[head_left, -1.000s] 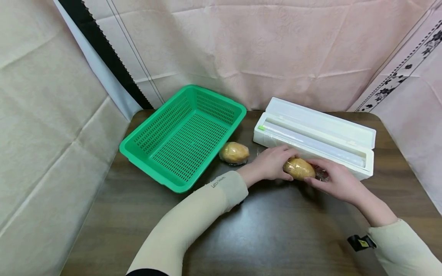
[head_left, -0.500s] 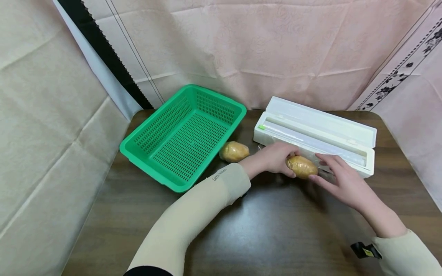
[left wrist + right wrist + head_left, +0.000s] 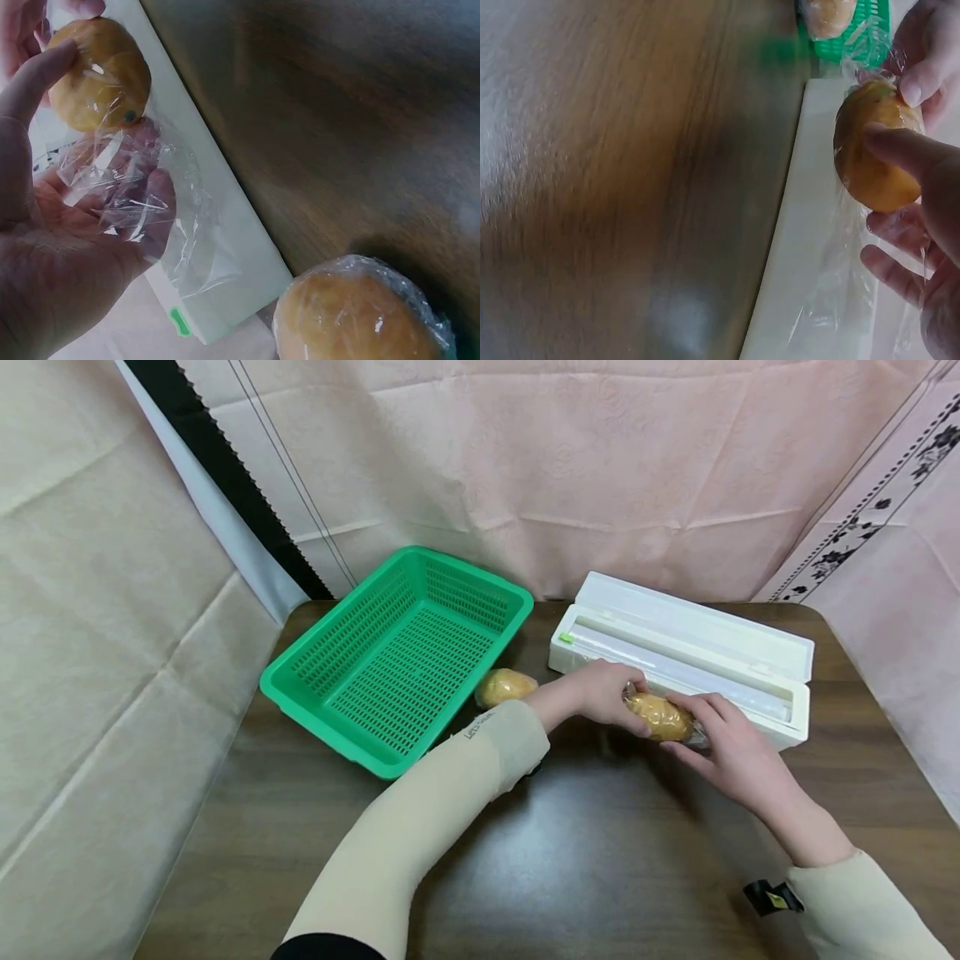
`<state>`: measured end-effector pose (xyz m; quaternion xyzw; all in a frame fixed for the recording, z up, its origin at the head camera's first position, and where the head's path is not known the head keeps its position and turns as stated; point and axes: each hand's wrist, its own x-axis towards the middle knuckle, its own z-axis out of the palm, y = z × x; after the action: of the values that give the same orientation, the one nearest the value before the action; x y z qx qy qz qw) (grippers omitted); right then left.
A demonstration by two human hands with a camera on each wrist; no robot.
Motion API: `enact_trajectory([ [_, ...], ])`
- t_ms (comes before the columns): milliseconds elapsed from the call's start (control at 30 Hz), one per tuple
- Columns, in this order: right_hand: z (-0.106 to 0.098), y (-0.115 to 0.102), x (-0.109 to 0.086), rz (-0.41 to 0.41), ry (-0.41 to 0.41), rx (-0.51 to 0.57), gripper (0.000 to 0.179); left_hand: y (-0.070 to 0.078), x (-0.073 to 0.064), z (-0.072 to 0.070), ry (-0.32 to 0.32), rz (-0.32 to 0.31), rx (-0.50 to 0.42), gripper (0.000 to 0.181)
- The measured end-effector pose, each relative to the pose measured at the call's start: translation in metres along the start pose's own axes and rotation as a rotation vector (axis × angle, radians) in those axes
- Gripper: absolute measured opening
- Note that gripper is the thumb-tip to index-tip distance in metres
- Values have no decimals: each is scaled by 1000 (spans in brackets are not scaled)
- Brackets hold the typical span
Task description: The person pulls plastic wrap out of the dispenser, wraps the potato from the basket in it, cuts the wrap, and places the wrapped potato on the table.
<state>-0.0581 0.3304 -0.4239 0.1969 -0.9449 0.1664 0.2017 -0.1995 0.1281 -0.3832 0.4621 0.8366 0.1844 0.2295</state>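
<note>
A yellow-brown potato [image 3: 662, 717] in clear cling film [image 3: 191, 225] is held between both hands, close in front of the open white cling film box [image 3: 798, 727]. My left hand [image 3: 606, 695] holds its left end, its thumb [image 3: 41, 75] pressed on the skin and loose film spread over the fingers. My right hand [image 3: 738, 756] holds the other end, with its thumb [image 3: 911, 150] lying across the potato. Some fingers are hidden behind it. A second wrapped potato [image 3: 504, 687] lies on the table, left of my left wrist.
A green plastic basket [image 3: 321, 720], with nothing in it, stands at the back left of the wooden table [image 3: 592, 860]. The box's lid [image 3: 697, 614] is tipped back towards the fabric behind, and a clear roll [image 3: 675, 667] lies inside.
My right hand moved back off the potato's end, then returned to it. The held potato has shifted slightly right and turned a little. Box, basket and second potato stay where they were.
</note>
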Motion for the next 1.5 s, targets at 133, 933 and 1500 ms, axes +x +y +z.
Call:
enact_trajectory([
  [133, 1, 2, 1, 28, -1, 14, 78, 1, -4, 1, 18, 12, 60, 64],
  [933, -26, 19, 13, 204, -112, 62, 52, 0, -11, 39, 423, 209, 761, 77],
  [1500, -30, 8, 20, 221, -123, 10, 71, -3, -2, 27, 455, 182, 716, 62],
])
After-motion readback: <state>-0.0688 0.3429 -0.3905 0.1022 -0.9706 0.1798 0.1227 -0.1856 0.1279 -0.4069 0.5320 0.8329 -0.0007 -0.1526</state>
